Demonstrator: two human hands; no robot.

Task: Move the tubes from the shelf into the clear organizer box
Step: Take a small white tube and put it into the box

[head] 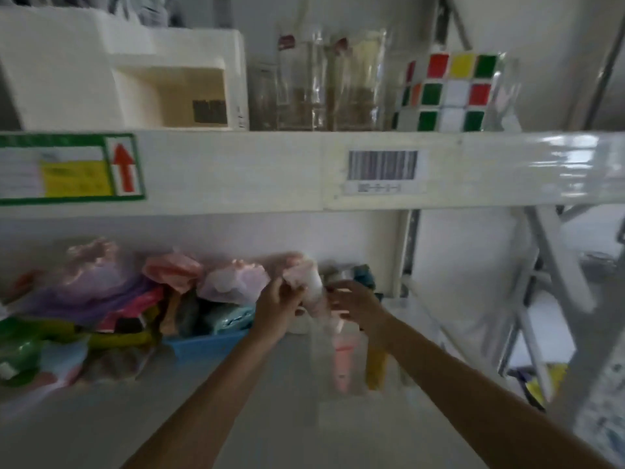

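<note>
On the dim lower shelf (236, 401), your left hand (275, 308) pinches a pale tube (313, 289) above the clear organizer box (321, 377); your right hand (355, 304) is curled, its grip unclear. Releasing early could drop the tube beside the box.

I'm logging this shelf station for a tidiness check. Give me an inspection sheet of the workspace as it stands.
Surface: pale lower shelf, bare near the front.
Job's things: pale pink tube held up; clear organizer box below holds pink and yellow tubes.
Clutter: coloured bags piled left; blue tray.
Grippers: left hand grips the tube; right hand beside it, grip unclear.
Cables: nothing seen.
Surroundings: upper shelf with puzzle cube, glass jars, barcode label.
</note>
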